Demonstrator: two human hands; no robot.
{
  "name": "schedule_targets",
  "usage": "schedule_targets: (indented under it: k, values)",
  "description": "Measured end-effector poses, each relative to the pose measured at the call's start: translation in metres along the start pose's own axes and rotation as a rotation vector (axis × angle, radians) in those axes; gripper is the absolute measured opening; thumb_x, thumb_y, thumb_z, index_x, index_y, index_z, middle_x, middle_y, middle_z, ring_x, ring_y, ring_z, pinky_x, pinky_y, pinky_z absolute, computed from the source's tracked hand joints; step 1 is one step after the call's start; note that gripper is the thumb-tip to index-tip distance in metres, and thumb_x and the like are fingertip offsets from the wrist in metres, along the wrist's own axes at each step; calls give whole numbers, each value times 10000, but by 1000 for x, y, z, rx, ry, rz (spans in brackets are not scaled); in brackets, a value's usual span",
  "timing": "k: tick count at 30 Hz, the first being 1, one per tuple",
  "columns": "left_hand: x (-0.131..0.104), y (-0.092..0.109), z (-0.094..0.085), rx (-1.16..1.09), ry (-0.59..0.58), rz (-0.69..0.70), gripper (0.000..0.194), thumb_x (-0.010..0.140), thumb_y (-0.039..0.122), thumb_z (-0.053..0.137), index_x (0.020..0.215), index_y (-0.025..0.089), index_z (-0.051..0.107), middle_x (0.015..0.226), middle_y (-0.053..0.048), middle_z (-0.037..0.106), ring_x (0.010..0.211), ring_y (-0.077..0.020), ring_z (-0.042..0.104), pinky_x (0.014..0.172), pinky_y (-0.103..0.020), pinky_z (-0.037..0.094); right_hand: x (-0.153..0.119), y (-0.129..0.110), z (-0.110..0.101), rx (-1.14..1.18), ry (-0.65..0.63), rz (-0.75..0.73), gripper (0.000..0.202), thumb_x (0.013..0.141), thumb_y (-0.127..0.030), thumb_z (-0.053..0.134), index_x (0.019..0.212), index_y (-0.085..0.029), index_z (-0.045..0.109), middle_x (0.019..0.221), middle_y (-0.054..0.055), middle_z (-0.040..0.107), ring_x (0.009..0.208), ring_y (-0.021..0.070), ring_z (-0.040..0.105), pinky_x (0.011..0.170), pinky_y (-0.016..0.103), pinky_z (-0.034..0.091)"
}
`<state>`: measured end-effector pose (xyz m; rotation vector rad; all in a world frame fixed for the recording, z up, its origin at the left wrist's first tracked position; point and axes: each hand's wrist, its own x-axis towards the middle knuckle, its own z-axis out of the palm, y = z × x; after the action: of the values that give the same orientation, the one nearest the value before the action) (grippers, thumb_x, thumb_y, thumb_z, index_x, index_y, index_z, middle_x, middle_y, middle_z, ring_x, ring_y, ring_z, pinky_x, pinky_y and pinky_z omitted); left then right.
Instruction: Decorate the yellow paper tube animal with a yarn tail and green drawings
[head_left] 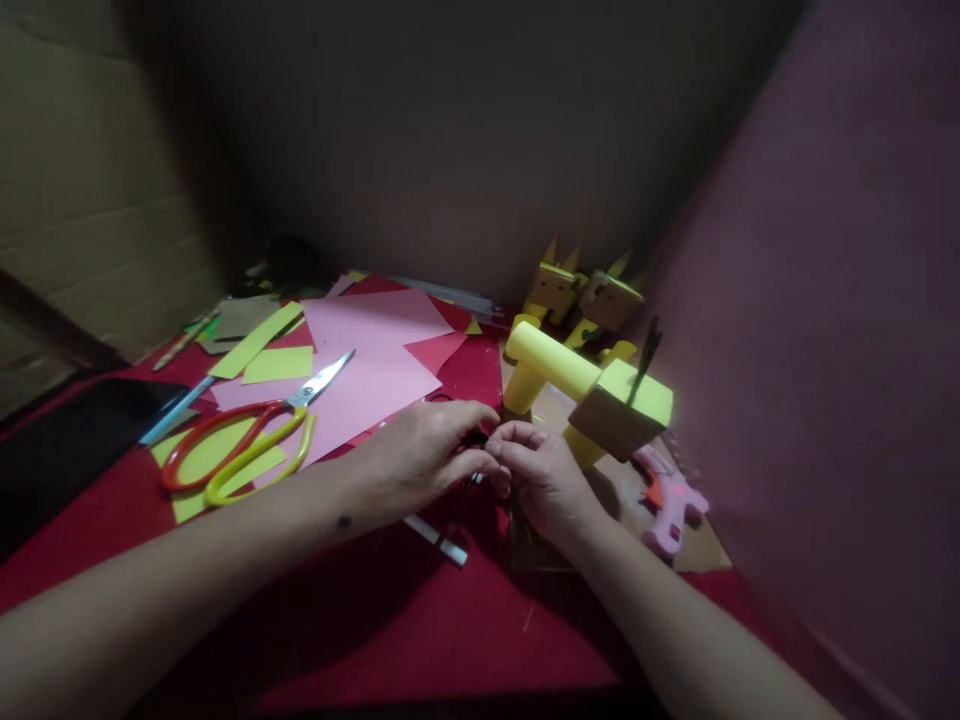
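Note:
My left hand (427, 450) and my right hand (541, 470) meet near the middle of the view, fingertips together. Between the left fingers a small dark piece (474, 438) shows in part; what the right fingertips pinch is too small to make out. Just beyond my right hand stands a yellow paper figure (551, 362), made of tubes with a box-shaped head (624, 408) and a dark upright piece (646, 355) on it. A white strip with a dark band (436, 540) lies below my left hand.
Scissors with red and yellow handles (300, 398) lie on pink sheets (375, 325) at the left. A pink glue gun (667, 505) is at the right, on cardboard (705, 545). Behind stand two similar figures (551, 288). A dark flat object (82, 440) lies far left.

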<state>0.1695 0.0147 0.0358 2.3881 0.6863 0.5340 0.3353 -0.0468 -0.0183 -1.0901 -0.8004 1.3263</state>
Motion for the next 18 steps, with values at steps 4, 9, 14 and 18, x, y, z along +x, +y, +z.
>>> schedule_targets:
  k: [4,9,14,18]
  values:
    - [-5,-2,15,139,6,28,230,889,284,783,1054,160,680,902,-32,750,762,-209,709,612,-287,479,-4,-2,5,23,40,23,193,602,-277,835,601,-184,665,427,-77,510,392,59,399,427,199,282]
    - [-9,-13,28,392,85,153,180,1025,249,574,1145,135,643,986,-97,738,805,-257,743,600,-326,499,-5,-4,8,32,80,18,150,563,-233,802,579,-183,662,429,-74,515,411,54,393,439,195,281]
    - [-11,-25,31,375,123,171,146,1034,233,513,1085,187,642,945,-59,733,757,-203,726,591,-283,497,-4,-3,7,23,88,38,98,548,-206,764,585,-181,677,417,-69,513,404,56,370,433,201,265]
    - [-11,-28,27,300,96,147,168,1004,222,547,1137,182,641,1016,-77,731,844,-220,728,690,-314,546,-2,-3,6,20,95,46,108,546,-218,769,593,-183,678,411,-72,499,401,60,363,431,207,268]
